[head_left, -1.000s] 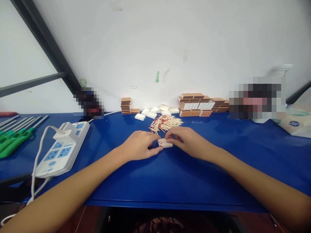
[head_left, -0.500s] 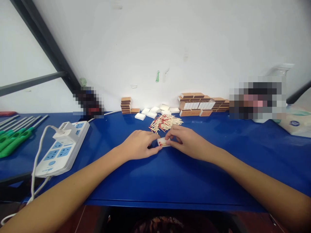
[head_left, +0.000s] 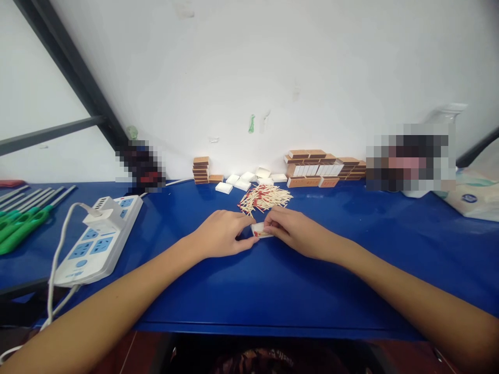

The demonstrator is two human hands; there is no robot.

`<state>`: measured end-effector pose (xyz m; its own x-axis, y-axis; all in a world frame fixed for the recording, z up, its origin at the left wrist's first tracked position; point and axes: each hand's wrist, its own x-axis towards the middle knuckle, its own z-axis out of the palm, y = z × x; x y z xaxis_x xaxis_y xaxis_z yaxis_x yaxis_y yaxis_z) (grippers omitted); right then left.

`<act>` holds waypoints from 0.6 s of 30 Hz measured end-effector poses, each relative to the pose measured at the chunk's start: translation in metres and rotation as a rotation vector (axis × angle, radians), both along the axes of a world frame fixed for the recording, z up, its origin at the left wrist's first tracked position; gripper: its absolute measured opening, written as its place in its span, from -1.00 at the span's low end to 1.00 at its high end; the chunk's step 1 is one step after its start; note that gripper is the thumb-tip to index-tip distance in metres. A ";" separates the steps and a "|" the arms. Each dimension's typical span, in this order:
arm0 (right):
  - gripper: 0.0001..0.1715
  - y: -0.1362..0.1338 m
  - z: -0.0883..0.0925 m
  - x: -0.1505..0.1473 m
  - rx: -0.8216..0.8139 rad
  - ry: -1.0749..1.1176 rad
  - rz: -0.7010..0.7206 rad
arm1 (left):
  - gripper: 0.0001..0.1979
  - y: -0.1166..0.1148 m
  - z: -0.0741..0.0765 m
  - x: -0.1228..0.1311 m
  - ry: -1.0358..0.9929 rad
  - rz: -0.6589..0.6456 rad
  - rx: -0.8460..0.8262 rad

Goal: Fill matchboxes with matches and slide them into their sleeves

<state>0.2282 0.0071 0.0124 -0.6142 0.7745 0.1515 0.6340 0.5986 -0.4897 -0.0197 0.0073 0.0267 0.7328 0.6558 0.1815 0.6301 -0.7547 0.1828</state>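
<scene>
A small white matchbox tray (head_left: 258,227) lies on the blue table between my hands, with a few red-tipped matches (head_left: 257,234) inside along its near side. My left hand (head_left: 226,232) grips the tray's left end between thumb and forefinger. Over the tray's right part, the fingers of my right hand (head_left: 290,228) are pinched together; what they hold, if anything, is hidden. Just beyond my hands spreads a loose heap of matches (head_left: 267,198), red heads mostly toward the left.
Several white trays (head_left: 239,184) lie behind the heap. Brown matchboxes stand in a small stack (head_left: 201,170) and a larger stack (head_left: 312,169) against the wall. At left are a power strip (head_left: 97,244) and green-handled tools (head_left: 27,223); at right, a tissue pack (head_left: 473,197).
My right hand's fingers have drawn closer together and shifted slightly left over the tray. My left hand keeps its grip on the tray's end.
</scene>
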 end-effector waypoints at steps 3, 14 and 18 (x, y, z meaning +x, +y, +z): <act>-0.81 0.001 0.004 0.003 0.017 -0.028 -0.003 | -0.76 0.001 -0.001 0.000 -0.010 -0.006 0.003; -0.81 -0.001 0.022 0.006 -0.103 -0.029 -0.006 | -0.76 -0.001 0.002 0.000 -0.007 -0.006 -0.009; -0.80 0.001 0.021 0.008 -0.111 -0.008 0.040 | -0.76 -0.001 0.001 0.000 -0.006 -0.009 -0.004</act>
